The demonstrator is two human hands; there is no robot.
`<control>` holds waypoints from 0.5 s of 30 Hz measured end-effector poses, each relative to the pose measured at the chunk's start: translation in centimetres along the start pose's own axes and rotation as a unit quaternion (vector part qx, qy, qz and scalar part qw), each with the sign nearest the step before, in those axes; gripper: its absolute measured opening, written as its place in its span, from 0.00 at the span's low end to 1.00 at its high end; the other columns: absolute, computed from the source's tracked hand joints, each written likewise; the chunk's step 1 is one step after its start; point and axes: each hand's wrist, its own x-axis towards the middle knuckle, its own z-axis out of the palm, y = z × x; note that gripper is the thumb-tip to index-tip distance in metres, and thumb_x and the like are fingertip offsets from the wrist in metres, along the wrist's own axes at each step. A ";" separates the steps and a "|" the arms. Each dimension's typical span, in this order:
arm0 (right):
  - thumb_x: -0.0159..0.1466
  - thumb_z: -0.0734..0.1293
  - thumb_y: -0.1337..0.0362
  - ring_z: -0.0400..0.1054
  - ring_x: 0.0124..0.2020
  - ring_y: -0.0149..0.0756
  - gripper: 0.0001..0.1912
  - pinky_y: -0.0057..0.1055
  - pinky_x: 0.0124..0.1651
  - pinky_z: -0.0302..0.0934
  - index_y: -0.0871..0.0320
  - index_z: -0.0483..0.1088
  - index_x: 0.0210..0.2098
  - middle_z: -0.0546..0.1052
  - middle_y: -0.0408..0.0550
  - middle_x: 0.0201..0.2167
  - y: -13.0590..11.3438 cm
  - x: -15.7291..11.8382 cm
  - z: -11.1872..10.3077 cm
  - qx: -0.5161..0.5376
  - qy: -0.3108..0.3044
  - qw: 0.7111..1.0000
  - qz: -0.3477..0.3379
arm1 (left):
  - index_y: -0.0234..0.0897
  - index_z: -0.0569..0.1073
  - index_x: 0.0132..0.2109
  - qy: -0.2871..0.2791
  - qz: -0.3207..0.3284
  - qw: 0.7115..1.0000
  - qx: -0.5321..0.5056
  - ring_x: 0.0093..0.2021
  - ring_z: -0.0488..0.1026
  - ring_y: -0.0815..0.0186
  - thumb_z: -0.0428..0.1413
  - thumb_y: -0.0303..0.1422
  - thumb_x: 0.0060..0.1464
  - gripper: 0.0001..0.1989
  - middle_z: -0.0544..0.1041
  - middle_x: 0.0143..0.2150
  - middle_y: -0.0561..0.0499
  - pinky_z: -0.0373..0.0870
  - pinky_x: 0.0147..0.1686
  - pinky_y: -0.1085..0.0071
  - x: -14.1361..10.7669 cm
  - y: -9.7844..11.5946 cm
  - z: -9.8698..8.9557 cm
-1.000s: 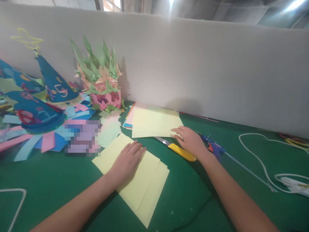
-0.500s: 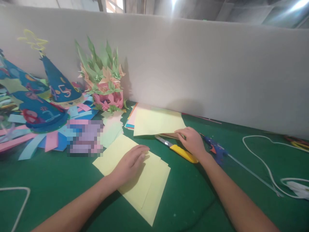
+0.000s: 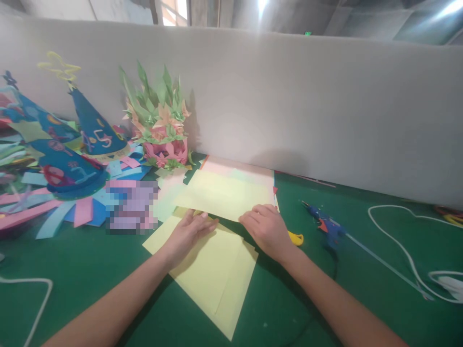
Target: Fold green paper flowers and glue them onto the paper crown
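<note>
My right hand (image 3: 268, 230) pinches the near right corner of a pale yellow sheet of paper (image 3: 224, 193), raised a little off the table. Below it, more yellow sheets (image 3: 213, 274) lie overlapping and slightly fanned at an angle. My left hand (image 3: 186, 238) rests over their upper part with fingers stretched out, close to the raised sheet's near edge. Whether those fingers touch that edge I cannot tell. Behind the raised sheet, a stack of coloured paper (image 3: 235, 166) shows a pale pink top. A utility knife's yellow handle (image 3: 296, 238) peeks out beside my right hand; its blade is hidden.
A blue glue gun (image 3: 327, 226) with a glue stick lies on the green table (image 3: 361, 299) at right, near a white cable (image 3: 396, 236). Decorated blue cone hats (image 3: 94, 130), a paper-flower crown (image 3: 166, 130) and paper strips (image 3: 83, 212) crowd the left. A pale partition (image 3: 325, 111) stands behind.
My right hand has drawn the top yellow sheet off the coloured stack, towards me and left, uncovering pink paper. My left hand has shifted slightly left. The knife is now mostly covered.
</note>
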 end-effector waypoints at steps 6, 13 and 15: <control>0.63 0.57 0.71 0.60 0.31 0.37 0.12 0.33 0.34 0.46 0.58 0.70 0.29 0.74 0.48 0.27 3.4 0.1 0.4 -0.060 0.022 0.989 0.132 | 0.49 0.44 0.63 -0.061 -0.016 0.998 -0.011 0.52 0.70 0.58 0.51 0.36 0.57 0.32 0.50 0.66 0.42 0.67 0.53 0.58 -0.3 0.5 0.0; 0.66 0.57 0.62 0.63 0.34 0.36 0.13 0.33 0.37 0.48 0.54 0.73 0.36 0.76 0.46 0.33 1.5 0.1 0.1 0.024 0.023 0.996 0.081 | 0.39 0.60 0.57 -0.074 -0.024 0.995 -0.056 0.51 0.71 0.56 0.49 0.43 0.56 0.23 0.62 0.60 0.39 0.69 0.49 0.57 0.0 0.5 -0.3; 0.66 0.57 0.64 0.63 0.34 0.36 0.12 0.34 0.38 0.50 0.55 0.73 0.39 0.77 0.47 0.35 -0.2 0.2 -0.4 0.035 0.038 0.998 0.034 | 0.31 0.68 0.49 -0.074 -0.042 0.995 -0.059 0.49 0.72 0.55 0.51 0.43 0.55 0.21 0.70 0.54 0.36 0.69 0.49 0.60 0.1 0.5 -0.4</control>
